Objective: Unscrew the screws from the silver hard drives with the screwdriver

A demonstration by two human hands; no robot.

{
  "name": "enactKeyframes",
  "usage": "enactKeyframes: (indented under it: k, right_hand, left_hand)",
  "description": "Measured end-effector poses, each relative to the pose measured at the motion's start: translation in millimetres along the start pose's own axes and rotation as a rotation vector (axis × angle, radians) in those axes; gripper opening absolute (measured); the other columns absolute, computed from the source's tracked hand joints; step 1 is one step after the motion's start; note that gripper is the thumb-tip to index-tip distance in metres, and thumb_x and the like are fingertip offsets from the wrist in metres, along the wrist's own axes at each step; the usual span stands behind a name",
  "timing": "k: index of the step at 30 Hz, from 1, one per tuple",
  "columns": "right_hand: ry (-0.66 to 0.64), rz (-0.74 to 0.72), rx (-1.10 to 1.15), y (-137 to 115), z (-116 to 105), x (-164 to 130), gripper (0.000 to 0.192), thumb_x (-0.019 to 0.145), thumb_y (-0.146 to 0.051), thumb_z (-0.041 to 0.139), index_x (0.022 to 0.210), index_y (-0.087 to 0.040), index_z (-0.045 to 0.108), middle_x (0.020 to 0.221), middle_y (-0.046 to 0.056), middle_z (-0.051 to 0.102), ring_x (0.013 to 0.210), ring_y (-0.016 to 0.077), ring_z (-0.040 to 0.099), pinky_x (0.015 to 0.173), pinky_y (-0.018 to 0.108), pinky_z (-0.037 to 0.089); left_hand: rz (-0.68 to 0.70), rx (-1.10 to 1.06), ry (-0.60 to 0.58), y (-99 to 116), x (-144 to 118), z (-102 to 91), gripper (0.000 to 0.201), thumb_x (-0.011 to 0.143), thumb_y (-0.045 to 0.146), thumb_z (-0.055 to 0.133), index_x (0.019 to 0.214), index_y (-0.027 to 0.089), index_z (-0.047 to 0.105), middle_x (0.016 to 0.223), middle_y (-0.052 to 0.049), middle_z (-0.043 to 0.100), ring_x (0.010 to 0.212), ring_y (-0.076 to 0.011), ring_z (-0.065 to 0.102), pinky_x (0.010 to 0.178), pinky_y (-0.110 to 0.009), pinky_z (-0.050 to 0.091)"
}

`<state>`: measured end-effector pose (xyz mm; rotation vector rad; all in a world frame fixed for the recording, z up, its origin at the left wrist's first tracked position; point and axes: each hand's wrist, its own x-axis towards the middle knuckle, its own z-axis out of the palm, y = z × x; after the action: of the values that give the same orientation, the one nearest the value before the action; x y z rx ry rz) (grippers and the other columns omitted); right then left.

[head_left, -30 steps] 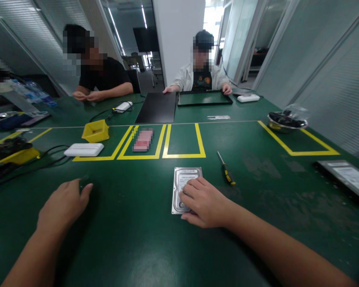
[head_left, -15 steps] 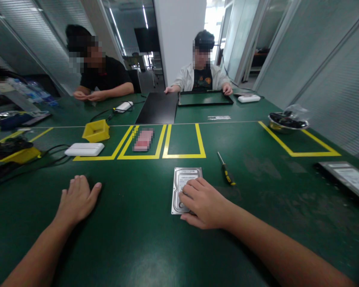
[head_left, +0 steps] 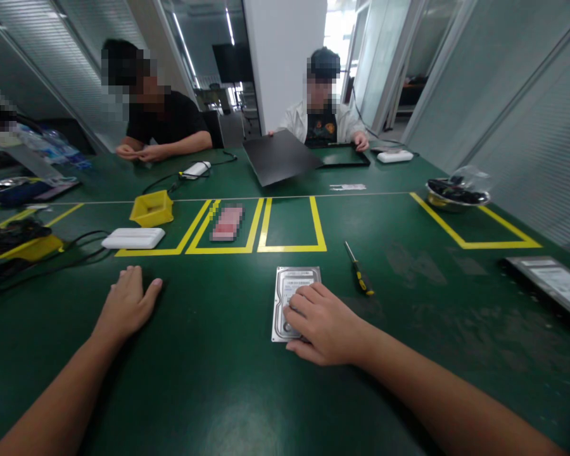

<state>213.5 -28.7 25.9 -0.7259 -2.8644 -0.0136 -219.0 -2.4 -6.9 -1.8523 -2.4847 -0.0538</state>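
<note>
A silver hard drive (head_left: 285,297) lies label up on the green table in front of me. My right hand (head_left: 320,326) covers its right side, fingers bent over the top and thumb by the near right corner. Part of the label and the drive's right edge are hidden under the hand. Well to the left, my left hand (head_left: 129,303) rests palm down on the table with its thumb spread away and nothing in it. A black and yellow screwdriver (head_left: 361,277) lies to the right of the drive, its tip pointing away from me.
Yellow tape (head_left: 292,247) marks areas across the table; a blurred-out pink object (head_left: 227,223) lies in one. At left are a yellow bin (head_left: 152,209) and a white power strip (head_left: 133,239). Another drive (head_left: 551,285) and a metal bowl (head_left: 456,202) are right. Two people sit opposite.
The person opposite has lifted a black panel from the table, tilted it and shifted it to the right over the frame. My left hand has moved slightly away from me; my right stays on the hard drive.
</note>
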Motion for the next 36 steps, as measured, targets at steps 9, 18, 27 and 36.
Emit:
enactKeyframes:
  k: [9, 18, 27, 36]
  right_hand:
    - [-0.004, 0.005, 0.005, 1, 0, 0, 0.040, 0.094, -0.049, 0.047, 0.111, -0.015, 0.059, 0.106, 0.009, 0.056, 0.099, 0.0257, 0.046, 0.087, 0.043, 0.037]
    - [0.016, -0.007, 0.004, 2, 4, 0, 0.043, 0.093, -0.051, 0.048, 0.112, -0.015, 0.058, 0.105, 0.010, 0.056, 0.098, 0.0263, 0.046, 0.087, 0.043, 0.036]
    - [0.002, 0.002, 0.011, 1, 4, 0, 0.041, 0.093, -0.050, 0.048, 0.111, -0.015, 0.058, 0.105, 0.010, 0.055, 0.098, 0.0258, 0.046, 0.088, 0.043, 0.036]
    - [0.008, 0.010, 0.011, 1, 3, 0, 0.041, 0.093, -0.050, 0.048, 0.111, -0.015, 0.058, 0.106, 0.010, 0.055, 0.099, 0.0259, 0.046, 0.087, 0.043, 0.036]
  left_hand:
    - [-0.013, 0.131, 0.093, -12, 12, -10.2, 0.055, 0.097, 0.052, 0.022, 0.106, 0.014, 0.060, 0.101, -0.012, 0.065, 0.100, -0.0277, 0.060, 0.086, -0.038, 0.048]
    - [-0.071, 0.097, -0.031, -13, 22, -6.5, 0.045, 0.095, 0.050, 0.031, 0.086, 0.016, 0.059, 0.087, -0.012, 0.062, 0.079, -0.0252, 0.057, 0.063, -0.032, 0.040]
    - [-0.097, 0.130, -0.095, -8, 22, -14.1, 0.057, 0.095, 0.057, 0.023, 0.085, 0.018, 0.063, 0.086, -0.012, 0.064, 0.073, -0.0241, 0.055, 0.056, -0.029, 0.034]
    - [-0.167, 0.117, -0.149, -6, 26, -17.5, 0.070, 0.093, 0.063, 0.018, 0.112, 0.019, 0.069, 0.101, -0.018, 0.067, 0.085, -0.0311, 0.061, 0.063, -0.035, 0.043]
